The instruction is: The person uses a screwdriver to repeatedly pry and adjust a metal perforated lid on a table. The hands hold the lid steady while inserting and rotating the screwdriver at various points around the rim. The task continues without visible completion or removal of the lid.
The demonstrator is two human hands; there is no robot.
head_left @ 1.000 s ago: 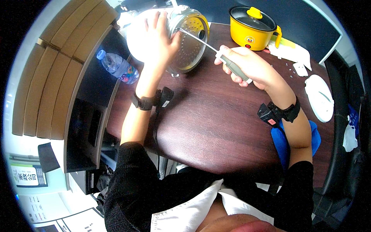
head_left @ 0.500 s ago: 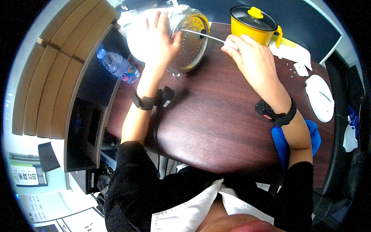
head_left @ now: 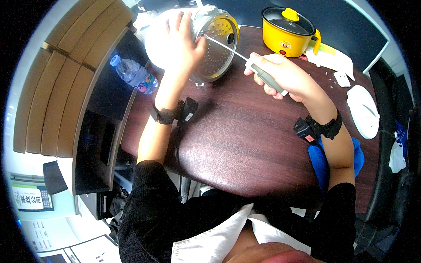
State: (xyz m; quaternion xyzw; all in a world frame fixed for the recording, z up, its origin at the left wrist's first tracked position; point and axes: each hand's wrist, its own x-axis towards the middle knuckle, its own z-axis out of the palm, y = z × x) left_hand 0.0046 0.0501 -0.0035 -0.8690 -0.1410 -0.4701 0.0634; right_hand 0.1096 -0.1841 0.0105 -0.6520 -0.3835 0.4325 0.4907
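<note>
A white round appliance (head_left: 160, 52) lies on its side at the far left of the table, its metal face (head_left: 213, 59) dotted with small holes and turned to the right. My left hand (head_left: 182, 46) holds it with fingers spread over the white body and the thumb by the metal rim. A screwdriver (head_left: 265, 79) with a grey-green and white handle is gripped in my right hand (head_left: 285, 74). Its thin shaft slants up to the left across the metal face. The tip reaches the rim beside my left thumb; whether it sits in a screw cannot be made out.
A yellow pot (head_left: 285, 41) with a dark lid stands at the back. Right of it lie a white panel (head_left: 335, 61), a small white piece (head_left: 341, 79) and an oval white cover (head_left: 363, 111). A blue cloth (head_left: 318, 160) is under my right forearm. A plastic bottle (head_left: 133, 75) stands left.
My right hand has dropped lower and turned, so the screwdriver's handle now shows and its shaft slants more steeply. My left hand and the appliance have stayed nearly in place.
</note>
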